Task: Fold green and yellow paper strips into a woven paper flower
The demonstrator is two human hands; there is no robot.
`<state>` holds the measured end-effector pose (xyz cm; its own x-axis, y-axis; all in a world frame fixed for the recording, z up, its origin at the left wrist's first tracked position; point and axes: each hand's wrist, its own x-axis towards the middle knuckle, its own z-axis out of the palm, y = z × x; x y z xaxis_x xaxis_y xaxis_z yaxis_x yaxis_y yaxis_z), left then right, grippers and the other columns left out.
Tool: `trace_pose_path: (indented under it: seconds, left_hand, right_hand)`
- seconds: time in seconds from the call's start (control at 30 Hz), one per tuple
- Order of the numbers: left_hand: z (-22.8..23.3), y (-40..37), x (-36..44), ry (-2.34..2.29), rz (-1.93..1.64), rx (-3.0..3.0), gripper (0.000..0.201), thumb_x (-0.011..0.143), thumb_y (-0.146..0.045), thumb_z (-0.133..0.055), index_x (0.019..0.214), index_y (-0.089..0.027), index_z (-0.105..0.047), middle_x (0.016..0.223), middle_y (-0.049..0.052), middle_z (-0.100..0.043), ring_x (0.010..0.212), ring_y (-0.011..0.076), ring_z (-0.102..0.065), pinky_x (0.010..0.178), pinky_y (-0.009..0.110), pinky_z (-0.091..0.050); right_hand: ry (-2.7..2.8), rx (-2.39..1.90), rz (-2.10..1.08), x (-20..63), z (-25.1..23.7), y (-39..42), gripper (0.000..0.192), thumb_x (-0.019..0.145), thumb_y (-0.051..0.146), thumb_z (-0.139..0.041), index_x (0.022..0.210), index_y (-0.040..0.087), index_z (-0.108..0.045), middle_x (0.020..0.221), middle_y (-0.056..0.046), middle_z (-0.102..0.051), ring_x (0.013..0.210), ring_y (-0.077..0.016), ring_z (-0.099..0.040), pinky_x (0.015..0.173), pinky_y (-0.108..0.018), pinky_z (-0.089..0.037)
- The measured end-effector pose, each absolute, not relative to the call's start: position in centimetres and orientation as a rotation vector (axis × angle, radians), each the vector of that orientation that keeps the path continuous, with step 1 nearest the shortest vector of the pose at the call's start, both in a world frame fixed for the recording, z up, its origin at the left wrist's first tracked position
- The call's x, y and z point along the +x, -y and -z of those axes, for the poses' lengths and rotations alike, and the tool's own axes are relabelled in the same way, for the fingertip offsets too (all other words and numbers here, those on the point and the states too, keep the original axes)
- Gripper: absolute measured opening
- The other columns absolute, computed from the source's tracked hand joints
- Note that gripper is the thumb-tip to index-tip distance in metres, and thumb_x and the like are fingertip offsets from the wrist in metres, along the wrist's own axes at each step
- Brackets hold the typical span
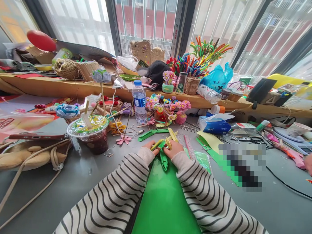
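My left hand (148,148) is closed on the left side of a folded paper piece (158,144), yellow and green. My right hand (173,149) pinches its right side, so both hands meet around it. A pointed green folded paper strip (163,160) hangs down between my fingers. Just beyond my right hand lie folded yellow paper strips (173,134). Folded green strips (146,135) rest on the grey table past my left hand. Below my hands spreads a glossy green surface (165,201). My fingers partly hide the paper they grip.
A lidded drink cup (90,130), a pink paper flower (123,139) and a water bottle (139,102) stand or lie left of centre. Rightward are scissors (204,145), green paper (219,159) and a tissue pack (214,124). A crowded shelf (117,92) runs behind. Another person's hand (308,164) shows at far right.
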<state>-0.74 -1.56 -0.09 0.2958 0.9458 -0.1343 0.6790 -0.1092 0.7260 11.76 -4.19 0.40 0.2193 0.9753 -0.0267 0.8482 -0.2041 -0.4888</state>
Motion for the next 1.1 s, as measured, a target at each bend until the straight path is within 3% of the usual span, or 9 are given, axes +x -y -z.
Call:
trace_pose_path:
  seconds: [0.27,0.5,0.73,0.87,1.1]
  left_hand:
    - [0.9,1.4,-1.6,-1.230,-0.651,1.669,0.020,0.062,-0.037,-0.046,0.064,-0.017,-0.045,0.055,0.002,-0.058,0.050,0.0123,-0.047,0.051,0.024,-0.035]
    - [1.1,1.3,-1.7,-1.206,-0.783,1.557,0.023,0.056,-0.039,-0.051,0.058,-0.016,-0.048,0.051,-0.001,-0.053,0.050,0.0104,-0.045,0.054,0.023,-0.034]
    - [0.3,1.7,-1.5,-1.252,-0.854,1.475,0.026,0.049,-0.041,-0.056,0.053,-0.016,-0.050,0.041,-0.007,-0.034,0.043,0.0063,-0.030,0.044,0.021,-0.023]
    - [-0.4,1.9,-1.3,-1.213,-0.874,1.438,0.026,0.047,-0.040,-0.056,0.051,-0.015,-0.048,0.044,-0.006,-0.038,0.045,0.0064,-0.033,0.047,0.021,-0.026]
    - [-0.4,1.9,-1.2,-1.271,-0.821,1.466,0.025,0.047,-0.039,-0.053,0.052,-0.016,-0.048,0.045,-0.005,-0.038,0.048,0.0076,-0.034,0.049,0.022,-0.027]
  right_hand:
    - [1.641,-2.131,-0.451,12.9,-0.7,4.2,0.014,0.065,0.025,-0.051,0.074,0.017,-0.058,0.063,-0.002,-0.060,0.063,-0.0148,-0.055,0.059,-0.024,-0.037]
    - [1.711,-2.118,-0.412,13.0,-0.8,4.7,0.012,0.064,0.026,-0.054,0.072,0.018,-0.057,0.062,-0.001,-0.060,0.062,-0.0149,-0.055,0.059,-0.025,-0.036]
    - [1.732,-2.015,-0.350,12.9,-1.5,5.2,0.020,0.068,0.036,-0.050,0.073,0.017,-0.057,0.065,-0.003,-0.059,0.063,-0.0154,-0.054,0.056,-0.024,-0.035]
    - [1.712,-1.900,-0.325,13.0,-2.0,5.4,0.022,0.071,0.038,-0.047,0.072,0.018,-0.056,0.066,-0.002,-0.058,0.061,-0.0134,-0.052,0.056,-0.023,-0.033]
    - [1.681,-1.914,-0.305,13.0,-1.8,5.3,0.029,0.072,0.043,-0.043,0.057,0.019,-0.046,0.050,0.003,-0.040,0.050,-0.0106,-0.039,0.048,-0.023,-0.024]
